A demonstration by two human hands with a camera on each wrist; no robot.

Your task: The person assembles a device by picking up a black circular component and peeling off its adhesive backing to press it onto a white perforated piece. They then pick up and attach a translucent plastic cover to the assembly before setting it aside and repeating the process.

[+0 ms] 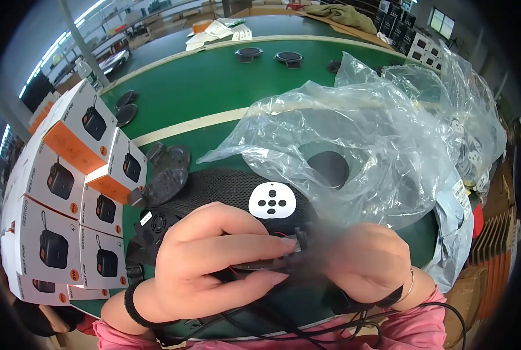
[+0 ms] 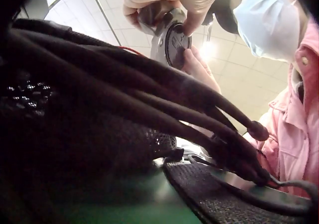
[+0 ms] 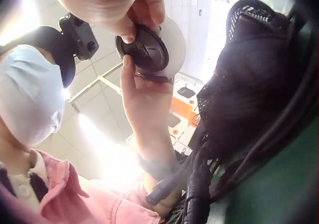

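Both hands work on a small round dark disc (image 3: 144, 49) with raised markings, set in a pale, shiny round body (image 2: 158, 47). My left hand (image 1: 211, 262) pinches it between thumb and fingers. Opposite, my right hand (image 1: 371, 262) grips it with thumb and fingertips against its edge. A grey blur in the head view covers most of the piece and the right fingertips. Thin red wire (image 1: 281, 234) shows by the left fingers. Just beyond the hands lies a black mesh-covered piece (image 1: 219, 189), with a white plate (image 1: 272, 201) with several black dots on it.
Printed white-and-orange boxes (image 1: 50, 239) are stacked at left. Clear plastic bags (image 1: 377, 134) spread over the right side around a dark disc (image 1: 328, 169). Black round parts (image 1: 288, 58) stand farther back on the green table (image 1: 196, 76). Black cables (image 1: 260, 326) run below the wrists.
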